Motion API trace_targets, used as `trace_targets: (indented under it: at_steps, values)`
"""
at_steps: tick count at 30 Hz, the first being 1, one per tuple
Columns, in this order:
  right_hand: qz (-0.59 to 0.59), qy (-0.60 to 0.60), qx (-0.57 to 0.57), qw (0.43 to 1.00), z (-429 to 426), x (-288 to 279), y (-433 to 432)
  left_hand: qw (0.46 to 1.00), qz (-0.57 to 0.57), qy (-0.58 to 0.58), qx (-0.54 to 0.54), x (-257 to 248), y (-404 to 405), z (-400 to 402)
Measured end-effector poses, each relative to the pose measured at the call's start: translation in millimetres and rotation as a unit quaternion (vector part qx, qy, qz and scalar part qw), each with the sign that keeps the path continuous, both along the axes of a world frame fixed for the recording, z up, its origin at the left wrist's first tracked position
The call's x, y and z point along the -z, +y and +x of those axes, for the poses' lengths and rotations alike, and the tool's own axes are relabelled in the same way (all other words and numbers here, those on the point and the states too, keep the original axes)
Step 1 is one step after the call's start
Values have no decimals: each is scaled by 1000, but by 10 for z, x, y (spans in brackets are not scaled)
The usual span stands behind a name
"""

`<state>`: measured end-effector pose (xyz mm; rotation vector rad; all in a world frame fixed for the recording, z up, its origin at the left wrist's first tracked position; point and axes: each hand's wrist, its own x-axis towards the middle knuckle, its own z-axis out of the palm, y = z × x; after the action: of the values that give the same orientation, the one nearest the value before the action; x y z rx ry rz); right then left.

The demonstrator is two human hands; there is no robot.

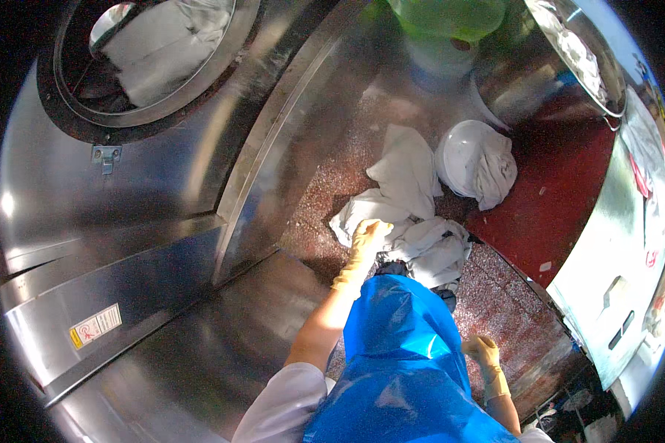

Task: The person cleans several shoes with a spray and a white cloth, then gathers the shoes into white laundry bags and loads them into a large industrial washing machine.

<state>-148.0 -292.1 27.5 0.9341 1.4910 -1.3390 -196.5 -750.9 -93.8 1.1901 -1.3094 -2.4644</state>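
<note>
My left hand (372, 232), in a pale yellow rubber glove, reaches over a pile of white cloths (410, 183) on the speckled red floor. Its fingers are curled at the cloth; whether they grip it cannot be told. Dark cloth (392, 268) lies under the white pile, close to the blue apron (404, 321) on my body. My right hand (483, 350), gloved the same way, is beside the apron's right side with its fingers bent, away from the cloths. A white bucket (459, 152) with a white cloth (494, 171) hanging over its rim touches or nearly touches the pile.
At left stands a large stainless steel machine (199, 160) with a round glass door (160, 55), white cloth behind it. A green tub (449, 16) is at the top. On the right are a steel drum-like container (537, 72) holding white cloth, a dark red surface (548, 188) and a pale panel (615, 266).
</note>
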Motion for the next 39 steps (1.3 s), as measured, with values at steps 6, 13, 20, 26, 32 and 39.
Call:
trace_targets:
  at_steps: [6,13,20,26,32,39]
  values:
    - [38,-2,32,999,-44,-181,434,998,-51,-13,46,-181,264,-8]
    - [34,-7,12,999,-277,-291,143,849,-525,5,66,-1213,-599,-912]
    - [103,53,-10,993,-813,-311,-662,493,-850,-178,-59,-3062,-3602,-2035]
    - [-18,87,-32,995,-1070,-162,-1649,642,-685,-344,24,-3230,-5530,-2501]
    - [-50,95,-33,994,-1040,-213,-2275,750,-579,-249,200,-3014,-5146,-2962]
    - [-16,46,-44,998,-870,-43,-2094,783,-573,-209,120,-3217,-4638,-2607]
